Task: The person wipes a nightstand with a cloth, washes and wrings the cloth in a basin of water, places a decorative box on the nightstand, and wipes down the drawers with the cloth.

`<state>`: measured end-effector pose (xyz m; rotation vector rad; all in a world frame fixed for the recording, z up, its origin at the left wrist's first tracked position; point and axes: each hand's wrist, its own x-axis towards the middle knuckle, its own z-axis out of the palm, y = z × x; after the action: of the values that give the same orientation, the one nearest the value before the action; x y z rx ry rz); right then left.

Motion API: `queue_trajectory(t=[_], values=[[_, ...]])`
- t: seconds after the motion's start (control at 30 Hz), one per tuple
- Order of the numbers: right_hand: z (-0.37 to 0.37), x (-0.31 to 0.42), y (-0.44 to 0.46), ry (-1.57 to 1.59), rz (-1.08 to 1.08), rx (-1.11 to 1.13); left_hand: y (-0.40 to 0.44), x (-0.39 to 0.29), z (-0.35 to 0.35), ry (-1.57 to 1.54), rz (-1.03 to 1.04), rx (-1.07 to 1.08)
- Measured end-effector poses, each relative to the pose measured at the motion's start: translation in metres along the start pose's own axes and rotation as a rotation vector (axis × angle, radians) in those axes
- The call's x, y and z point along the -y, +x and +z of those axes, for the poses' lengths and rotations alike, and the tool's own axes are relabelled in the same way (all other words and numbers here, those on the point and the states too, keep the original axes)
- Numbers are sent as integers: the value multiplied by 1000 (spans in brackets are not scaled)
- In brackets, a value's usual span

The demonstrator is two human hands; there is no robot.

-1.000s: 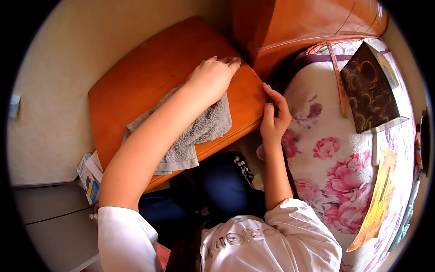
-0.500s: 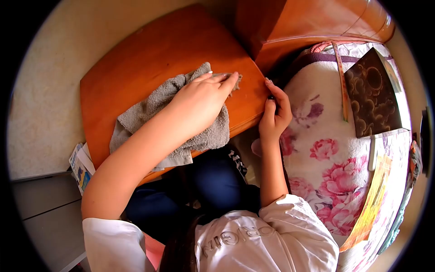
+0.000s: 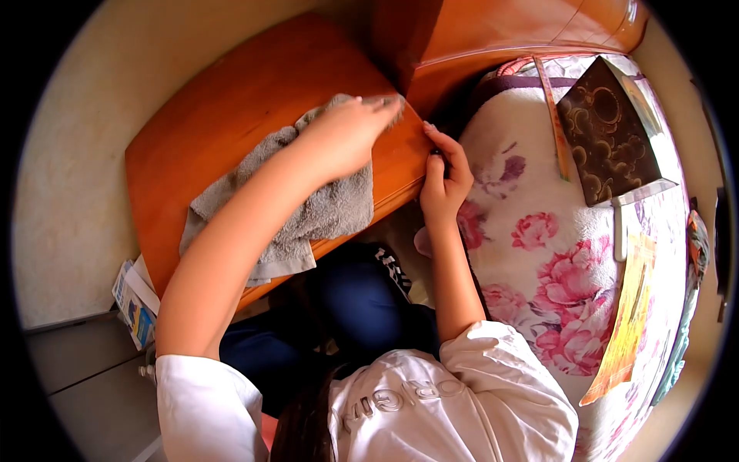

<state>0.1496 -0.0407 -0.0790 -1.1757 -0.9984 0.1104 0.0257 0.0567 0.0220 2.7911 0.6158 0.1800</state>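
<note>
A plain beige wall [image 3: 69,177] fills the left, darker toward the top. Polished reddish-brown wooden furniture [image 3: 508,31] at upper right catches glossy highlights. Beside it stretches a bed [image 3: 573,308] with a white, pink-flowered cover, bright along its right side. Grey panels [image 3: 100,385] occupy the lower left.

With my left hand [image 3: 346,132], somewhat blurred, I grip a bunched end of the grey towel [image 3: 342,208] near the right-hand edge of the wooden tabletop [image 3: 231,108], while the rest of it spreads beneath my forearm and hangs over the near edge. My right hand [image 3: 448,183] clasps the tabletop at its side edge, apart from the towel. Beside that hand I see a flowered bed cover [image 3: 570,296], bearing a dark patterned box [image 3: 604,135] and a yellow-orange packet [image 3: 627,323], and beyond the tabletop a glossy wooden cabinet [image 3: 508,35].
</note>
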Motion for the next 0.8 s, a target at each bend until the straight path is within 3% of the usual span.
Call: queue_trajectory(t=[0.03, 0.07, 0.13, 0.23, 0.43, 0.53, 0.7, 0.8], values=[[-1, -2, 0, -8, -15, 9, -5, -8, -5, 0, 0, 78], [-2, -4, 1, 1, -20, 7, -13, -7, 12, -159, 125, 42], [-3, -5, 1, 21, -21, 14, -26, -17, 22, -149, 219, -76], [-2, -5, 0, 0, -22, 16, -16, -20, 20, 2, 66, -127], [-3, -2, 2, 36, 27, 42, 16, -5, 25, 67, -4, -180], [-5, 0, 3, -14, 10, 68, -7, -26, 16, 73, -47, -111], [-10, 7, 4, -91, -13, 131, -77, -25, 22, 288, -24, -289], [-9, 9, 4, -79, 5, 145, -102, -18, 13, 388, -194, -227]])
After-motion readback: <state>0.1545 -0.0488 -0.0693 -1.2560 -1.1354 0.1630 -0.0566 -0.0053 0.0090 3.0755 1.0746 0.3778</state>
